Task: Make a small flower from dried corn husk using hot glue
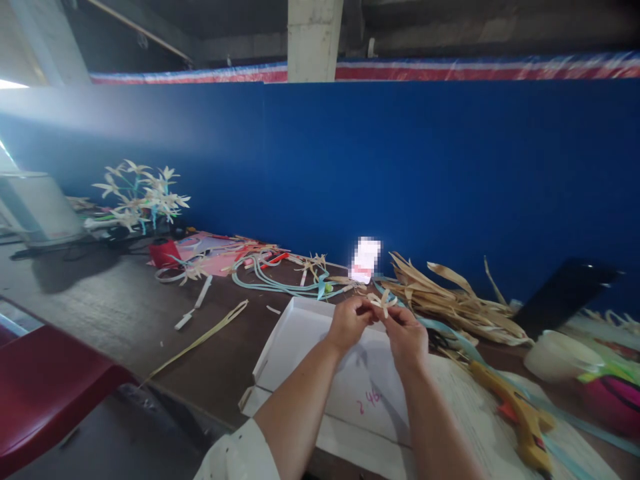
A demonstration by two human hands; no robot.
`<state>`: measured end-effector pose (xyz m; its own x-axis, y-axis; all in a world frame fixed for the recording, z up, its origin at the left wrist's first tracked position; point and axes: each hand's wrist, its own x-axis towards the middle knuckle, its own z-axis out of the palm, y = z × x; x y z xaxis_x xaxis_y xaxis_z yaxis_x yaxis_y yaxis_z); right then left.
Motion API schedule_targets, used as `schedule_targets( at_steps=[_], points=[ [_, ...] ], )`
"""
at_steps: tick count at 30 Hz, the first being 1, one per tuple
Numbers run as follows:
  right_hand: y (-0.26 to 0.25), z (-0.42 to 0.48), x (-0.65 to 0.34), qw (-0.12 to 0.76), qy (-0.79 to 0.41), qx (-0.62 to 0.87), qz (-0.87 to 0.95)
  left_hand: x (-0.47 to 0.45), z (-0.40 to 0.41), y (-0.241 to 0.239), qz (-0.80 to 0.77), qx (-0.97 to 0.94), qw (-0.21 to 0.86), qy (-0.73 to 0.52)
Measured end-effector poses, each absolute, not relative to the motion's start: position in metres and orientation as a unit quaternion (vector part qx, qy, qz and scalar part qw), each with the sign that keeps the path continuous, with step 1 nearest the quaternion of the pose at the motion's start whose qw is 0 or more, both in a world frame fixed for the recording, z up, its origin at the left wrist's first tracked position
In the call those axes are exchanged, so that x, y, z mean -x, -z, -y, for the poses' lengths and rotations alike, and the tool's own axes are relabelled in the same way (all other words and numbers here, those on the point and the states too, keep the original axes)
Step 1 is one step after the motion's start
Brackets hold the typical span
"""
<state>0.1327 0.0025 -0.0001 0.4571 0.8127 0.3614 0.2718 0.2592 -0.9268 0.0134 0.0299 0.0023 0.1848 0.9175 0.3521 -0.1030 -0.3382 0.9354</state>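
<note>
Over a white cardboard box lid (300, 333) on the table, my two hands meet at a small cream-coloured husk flower (384, 303). My right hand (409, 333) is closed, pinching the flower from below and the right. The bent fingers of my left hand (350, 321) are closed at the flower's left side; their tips are partly hidden. Its narrow petals spread upward above my fingertips. Red handwritten figures (370, 401) mark the white cardboard under my forearms.
Dried husks (450, 300) lie behind my right hand, with a yellow glue gun (520, 420) nearer me. Pale blue strips (265, 287) and a glowing, blurred screen (366, 259) are beyond. Finished-looking husk flowers (145, 197) stand far left, a red stool (55, 393) beside the table.
</note>
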Motion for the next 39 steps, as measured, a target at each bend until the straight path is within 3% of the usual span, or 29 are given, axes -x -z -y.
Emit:
schedule_targets(
  at_steps=[11,20,30,39],
  points=[
    [-0.001,-0.002,-0.132,0.651,-0.179,0.542,0.501,-0.020,-0.033,0.003,-0.316,-0.552,0.539,-0.553],
    [0.000,-0.002,-0.135,0.636,-0.145,0.544,0.527,-0.015,-0.026,-0.004,-0.326,-0.608,0.466,-0.554],
    [0.005,-0.004,-0.131,0.634,-0.184,0.543,0.520,-0.016,-0.030,0.000,-0.343,-0.594,0.460,-0.564],
    [0.005,-0.004,-0.133,0.611,-0.086,0.556,0.557,-0.015,-0.028,-0.002,-0.351,-0.622,0.441,-0.544]
  ],
)
